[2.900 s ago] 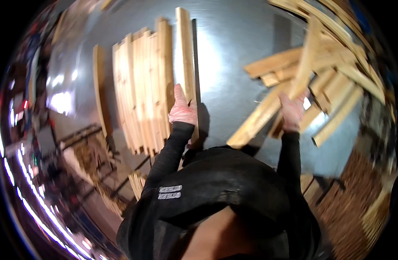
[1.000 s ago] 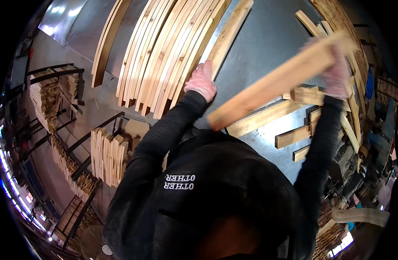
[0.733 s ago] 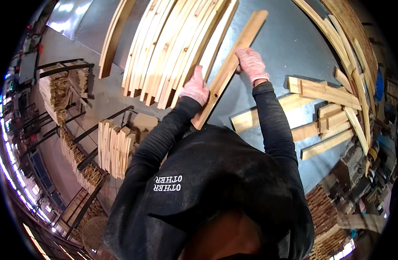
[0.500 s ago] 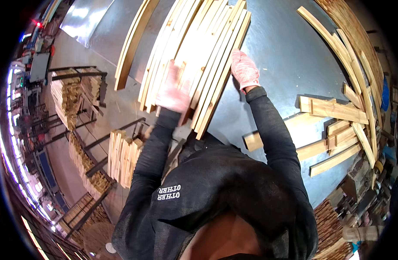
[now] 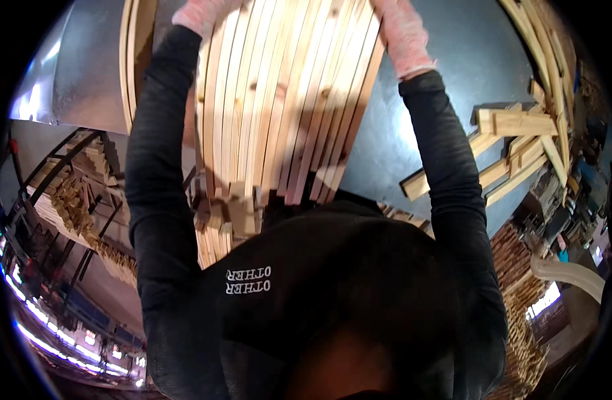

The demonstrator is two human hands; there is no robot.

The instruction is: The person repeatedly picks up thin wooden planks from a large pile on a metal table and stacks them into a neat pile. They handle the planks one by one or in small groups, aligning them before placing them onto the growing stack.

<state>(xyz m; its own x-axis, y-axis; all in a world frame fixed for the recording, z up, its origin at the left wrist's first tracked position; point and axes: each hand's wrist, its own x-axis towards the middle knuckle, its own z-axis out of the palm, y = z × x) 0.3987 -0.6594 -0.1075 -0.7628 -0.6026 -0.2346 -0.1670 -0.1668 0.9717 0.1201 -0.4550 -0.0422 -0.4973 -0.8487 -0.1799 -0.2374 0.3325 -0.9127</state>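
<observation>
A stack of long pale wooden slats (image 5: 286, 100) lies side by side on a grey metal table (image 5: 446, 87), its near ends reaching my chest. My left hand (image 5: 203, 12), in a pink glove, clasps the stack's left edge at the top of the view. On the stack's right edge is my right hand (image 5: 401, 33), also pink-gloved, pressing in against the outermost slat. Both arms in black sleeves stretch forward along the stack's two sides. The fingertips are cut off by the picture's upper rim.
One or two separate slats (image 5: 129, 60) lie left of the stack. A loose pile of shorter wood pieces (image 5: 513, 143) sits on the table's right. Racks of stacked wood (image 5: 73, 207) stand low on the left, and more stacked wood (image 5: 519, 267) and a pale hose (image 5: 573, 273) on the right.
My right hand carried a slat from the right pile over to the stack and laid it alongside. Both hands now clasp the stack's sides, and the stack sits closer to me.
</observation>
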